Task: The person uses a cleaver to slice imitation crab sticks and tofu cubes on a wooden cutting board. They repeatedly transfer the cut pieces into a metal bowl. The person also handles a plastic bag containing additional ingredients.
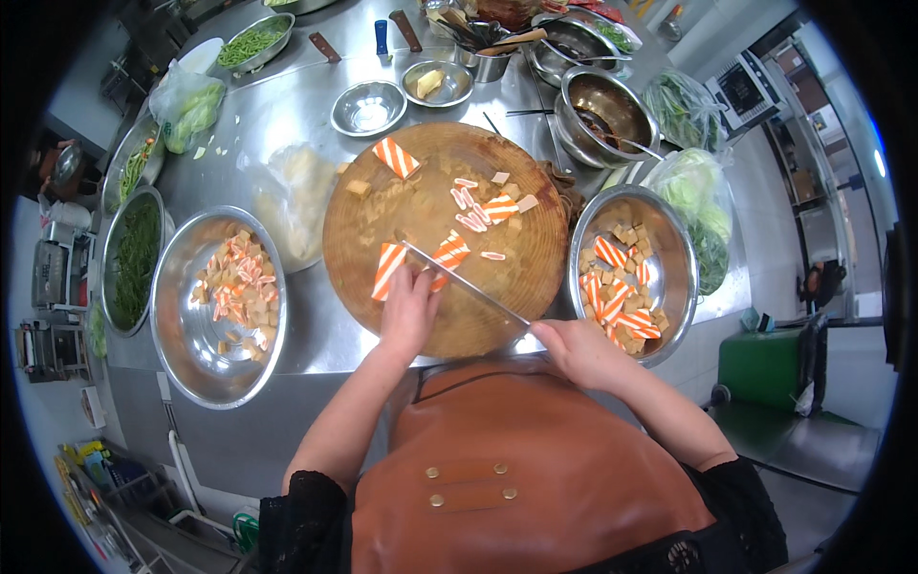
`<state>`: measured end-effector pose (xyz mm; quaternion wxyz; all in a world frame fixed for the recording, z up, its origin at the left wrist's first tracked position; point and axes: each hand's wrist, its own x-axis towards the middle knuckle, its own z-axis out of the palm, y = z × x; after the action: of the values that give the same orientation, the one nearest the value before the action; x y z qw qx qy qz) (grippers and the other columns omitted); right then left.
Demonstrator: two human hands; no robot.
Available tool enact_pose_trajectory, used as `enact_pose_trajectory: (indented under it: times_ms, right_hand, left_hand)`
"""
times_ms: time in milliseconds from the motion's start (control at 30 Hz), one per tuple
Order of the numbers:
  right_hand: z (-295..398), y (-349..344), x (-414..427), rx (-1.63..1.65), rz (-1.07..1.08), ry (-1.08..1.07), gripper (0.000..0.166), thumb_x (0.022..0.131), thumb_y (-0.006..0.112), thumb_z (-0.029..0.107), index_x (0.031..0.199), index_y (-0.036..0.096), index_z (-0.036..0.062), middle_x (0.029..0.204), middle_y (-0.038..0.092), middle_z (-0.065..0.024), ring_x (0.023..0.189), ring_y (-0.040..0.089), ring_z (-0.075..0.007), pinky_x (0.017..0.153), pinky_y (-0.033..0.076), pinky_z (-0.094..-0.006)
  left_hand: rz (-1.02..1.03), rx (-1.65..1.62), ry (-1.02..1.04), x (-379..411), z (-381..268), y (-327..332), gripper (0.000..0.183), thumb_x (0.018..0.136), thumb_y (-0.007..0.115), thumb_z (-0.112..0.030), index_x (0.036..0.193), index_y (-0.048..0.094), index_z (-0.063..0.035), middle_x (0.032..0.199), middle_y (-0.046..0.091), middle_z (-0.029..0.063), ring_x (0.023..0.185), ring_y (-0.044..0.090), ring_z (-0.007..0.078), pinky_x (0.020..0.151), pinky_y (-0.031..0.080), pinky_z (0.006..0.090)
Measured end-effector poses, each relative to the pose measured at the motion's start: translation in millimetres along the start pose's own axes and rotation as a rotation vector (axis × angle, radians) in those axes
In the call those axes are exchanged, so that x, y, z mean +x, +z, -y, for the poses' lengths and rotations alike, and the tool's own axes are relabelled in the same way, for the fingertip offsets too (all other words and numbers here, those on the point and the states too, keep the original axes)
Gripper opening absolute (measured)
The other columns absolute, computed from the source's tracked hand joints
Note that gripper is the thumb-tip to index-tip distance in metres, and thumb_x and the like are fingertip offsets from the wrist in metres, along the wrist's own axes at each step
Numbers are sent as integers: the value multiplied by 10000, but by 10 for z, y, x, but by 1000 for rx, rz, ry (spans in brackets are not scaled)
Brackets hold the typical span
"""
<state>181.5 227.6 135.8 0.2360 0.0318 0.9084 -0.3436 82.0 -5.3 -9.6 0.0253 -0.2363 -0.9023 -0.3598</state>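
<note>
On a round wooden chopping board (502, 301), my right hand (577, 348) grips a knife (473, 288) whose blade lies slantwise over the wood. My left hand (410, 308) presses its fingertips on an orange-and-white striped food block (388, 270), just left of the blade. A partly sliced striped piece (452, 251) rests beyond the blade. Another striped block (396, 158) is near the board's far edge, with a tan cube (358, 188) beside it. Thin pink-and-white slices (472, 215) and more tan pieces are scattered at the board's right side.
A steel bowl (159, 316) of cut pieces stands left, another (690, 287) with tan cubes and striped blocks right. Beyond the board are two small steel bowls (368, 107), a sauce bowl (609, 97), and knives (381, 37). Plastic bags (287, 204) and bowls of green vegetables (135, 265) flank it.
</note>
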Motion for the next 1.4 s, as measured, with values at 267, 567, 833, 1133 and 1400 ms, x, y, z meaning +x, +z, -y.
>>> enact_pose_trajectory:
  times_ms: [267, 567, 833, 1133, 1400]
  right_hand:
    - [-38, 8, 109, 39, 16, -8, 480, 1029, 386, 374, 984, 669, -11, 867, 651, -277, 862, 610, -464, 774, 483, -509]
    - [-57, 97, 202, 33, 54, -12, 497, 1032, 386, 365, 914, 643, -44, 852, 638, -295, 859, 600, -473, 759, 474, -495]
    - [-83, 131, 115, 63, 79, 41, 527, 1037, 371, 378, 865, 639, -42, 802, 628, -298, 824, 593, -491, 740, 474, -508]
    - [-50, 256, 291, 98, 37, -40, 520, 1038, 362, 377, 893, 631, -43, 827, 632, -300, 862, 600, -482, 764, 479, -503]
    - [49, -78, 39, 165, 171, 157, 550, 1039, 361, 399, 908, 615, -70, 839, 631, -308, 879, 611, -472, 784, 478, -474]
  left_hand:
    - [0, -48, -37, -46, 22, -10, 321, 781, 704, -34, 1083, 606, 13, 1046, 500, 154, 1008, 530, 339, 869, 463, 419]
    - [-34, -14, 31, -29, 59, -20, 272, 798, 651, -9, 1068, 619, -13, 1030, 533, 135, 1020, 537, 327, 851, 475, 414]
    - [-32, -32, 66, -51, 79, -12, 246, 790, 605, 28, 1032, 630, -10, 1026, 535, 137, 993, 533, 320, 838, 474, 399]
    - [-78, -11, 113, -39, 108, 22, 154, 813, 631, 32, 961, 654, -5, 959, 557, 135, 934, 563, 320, 789, 492, 403]
    - [-88, -4, 92, -74, 86, 13, 205, 762, 596, 54, 953, 623, -13, 961, 547, 125, 929, 551, 316, 782, 483, 400]
